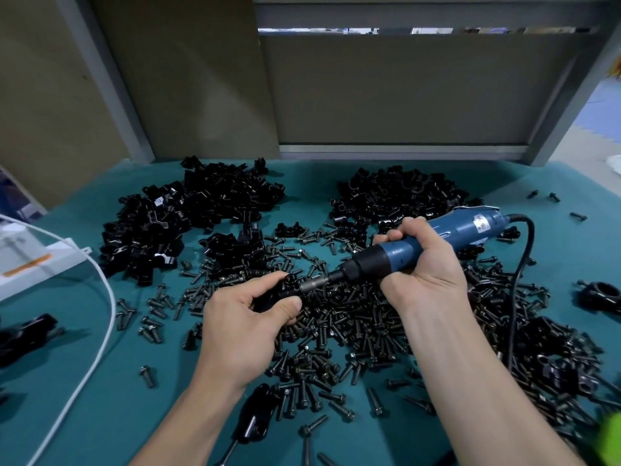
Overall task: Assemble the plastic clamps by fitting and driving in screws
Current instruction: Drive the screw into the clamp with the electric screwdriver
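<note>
left hand (248,317) fingers pinch black clamp (280,292); right hand (426,264) fingers wrapped round blue electric screwdriver (420,243), bit at clamp, above screw pile (336,331) on table (100,381).

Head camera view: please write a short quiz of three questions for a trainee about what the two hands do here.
1. True or false: the right hand grips the blue screwdriver.
2. What does the left hand hold against the bit? A) a black clamp B) a wooden block C) a glass cup
3. Fill in: the loose screws lie on a ___ table cover.
Key: 1 true; 2 A; 3 teal.
</note>
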The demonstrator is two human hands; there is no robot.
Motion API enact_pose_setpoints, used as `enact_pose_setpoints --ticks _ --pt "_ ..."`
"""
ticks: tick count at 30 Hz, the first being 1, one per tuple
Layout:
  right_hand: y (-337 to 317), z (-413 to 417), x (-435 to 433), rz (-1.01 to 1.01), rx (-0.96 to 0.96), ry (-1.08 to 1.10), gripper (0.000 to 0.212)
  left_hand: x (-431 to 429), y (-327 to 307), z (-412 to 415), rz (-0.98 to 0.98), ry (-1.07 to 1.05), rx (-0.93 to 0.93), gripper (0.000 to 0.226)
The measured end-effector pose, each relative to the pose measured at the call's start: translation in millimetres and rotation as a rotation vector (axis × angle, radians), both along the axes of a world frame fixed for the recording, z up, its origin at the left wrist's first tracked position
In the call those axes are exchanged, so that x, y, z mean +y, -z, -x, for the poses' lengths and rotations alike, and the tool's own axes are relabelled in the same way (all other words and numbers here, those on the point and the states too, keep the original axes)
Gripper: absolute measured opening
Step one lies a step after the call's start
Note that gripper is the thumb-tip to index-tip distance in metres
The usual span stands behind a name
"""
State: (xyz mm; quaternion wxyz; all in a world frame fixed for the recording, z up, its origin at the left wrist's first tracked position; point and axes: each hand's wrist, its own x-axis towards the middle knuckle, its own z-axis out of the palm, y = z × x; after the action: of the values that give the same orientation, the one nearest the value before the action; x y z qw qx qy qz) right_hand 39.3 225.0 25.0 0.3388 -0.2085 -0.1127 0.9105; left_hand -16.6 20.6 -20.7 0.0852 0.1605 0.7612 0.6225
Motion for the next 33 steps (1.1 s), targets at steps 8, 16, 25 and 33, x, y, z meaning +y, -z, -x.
enact_pose_setpoints --ticks 8,16,25,33 --pt "-1.3 0.8 -2.0 0.005 0.019 -0.012 0.027 -0.9 -1.9 -0.8 0.007 -0.024 0.046 0.047" --pt "-3.4 -1.6 0.8 -0.004 0.042 -0.006 0.027 -1.0 -6.9 -5.7 0.141 0.05 0.16 0.051" --pt "-4.3 1.0 -3.1 -0.039 0.062 -0.014 0.029 2.3 -5.5 -5.7 0.226 0.007 0.119 0.043" --pt "-5.1 -0.5 -0.4 -0.126 0.135 -0.03 0.032 6.5 -4.5 -6.4 0.048 0.102 -0.231 0.02"
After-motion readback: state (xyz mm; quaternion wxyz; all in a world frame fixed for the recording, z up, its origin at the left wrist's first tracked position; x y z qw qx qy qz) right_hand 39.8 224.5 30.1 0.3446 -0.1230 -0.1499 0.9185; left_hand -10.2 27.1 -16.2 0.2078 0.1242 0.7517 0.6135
